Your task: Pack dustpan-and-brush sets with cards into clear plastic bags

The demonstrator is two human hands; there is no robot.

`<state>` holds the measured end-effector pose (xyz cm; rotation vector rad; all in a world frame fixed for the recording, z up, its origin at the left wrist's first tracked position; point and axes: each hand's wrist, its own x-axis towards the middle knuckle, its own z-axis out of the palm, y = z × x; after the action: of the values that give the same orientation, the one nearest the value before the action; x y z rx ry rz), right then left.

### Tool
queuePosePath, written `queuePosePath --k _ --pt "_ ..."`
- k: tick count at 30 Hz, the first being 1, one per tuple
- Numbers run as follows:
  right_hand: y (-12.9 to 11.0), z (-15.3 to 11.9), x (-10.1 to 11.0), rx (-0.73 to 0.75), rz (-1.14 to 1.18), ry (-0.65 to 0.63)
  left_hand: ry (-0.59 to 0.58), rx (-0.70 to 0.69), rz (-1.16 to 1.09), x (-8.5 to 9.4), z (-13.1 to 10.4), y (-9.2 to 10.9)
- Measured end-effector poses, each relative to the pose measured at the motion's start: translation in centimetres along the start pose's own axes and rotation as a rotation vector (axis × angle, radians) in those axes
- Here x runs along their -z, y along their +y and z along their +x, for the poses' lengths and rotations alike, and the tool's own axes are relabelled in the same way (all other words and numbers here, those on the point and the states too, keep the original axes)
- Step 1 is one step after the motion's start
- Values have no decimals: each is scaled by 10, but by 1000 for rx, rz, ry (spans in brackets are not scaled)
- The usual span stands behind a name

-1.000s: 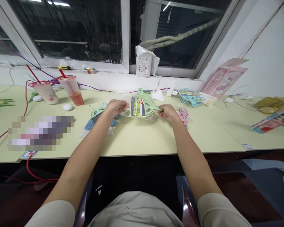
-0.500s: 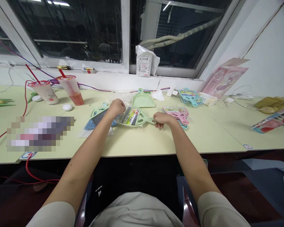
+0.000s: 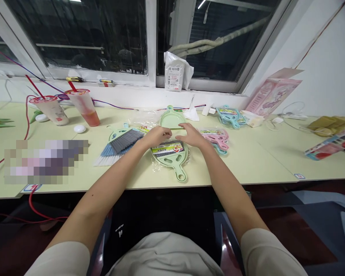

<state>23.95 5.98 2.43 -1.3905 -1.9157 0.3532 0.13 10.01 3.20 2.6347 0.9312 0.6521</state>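
Observation:
A light-green mini dustpan set (image 3: pixel 171 159) lies on the table before me, its handle toward me. It has a grey-bristled brush, a printed label and clear wrap around it. My left hand (image 3: pixel 160 135) is just above its upper left edge, fingers bent with a small gap to the thumb. My right hand (image 3: pixel 192 135) is at its upper right, thumb and fingers spread. Just behind my hands lies a bare green dustpan (image 3: pixel 171 119), close to my right fingertips. To the left are a grey-bristled brush (image 3: pixel 126 140) and blue-and-white bristles (image 3: pixel 110 154), partly behind my left forearm.
Pink dustpan sets (image 3: pixel 215 137) lie to the right, blue ones (image 3: pixel 229 116) farther back. Two drink cups (image 3: pixel 84 109) with red straws stand at the left. A pink box (image 3: pixel 274 94) leans by the wall. Crumpled clear plastic (image 3: pixel 145 118) lies near the sill.
The wrapped green dustpan set has turned, its handle swinging from the right toward me. My right hand has let go of the handle and moved up; my left hand has moved right.

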Motion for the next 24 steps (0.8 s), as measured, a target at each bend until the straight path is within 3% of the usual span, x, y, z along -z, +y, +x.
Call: queuePosePath --k 5,11,17,24 --pt "26 1 -16 -70 272 -244 -66 -56 54 -7 -2 1" --pt "33 -2 -15 -87 118 -166 -145 128 9 2 -9 -5" --pt "31 -6 -15 -131 60 -103 -240 197 62 11 -13 -15" --pt "37 -8 -10 -119 149 -283 -290 226 64 11 -14 -24"
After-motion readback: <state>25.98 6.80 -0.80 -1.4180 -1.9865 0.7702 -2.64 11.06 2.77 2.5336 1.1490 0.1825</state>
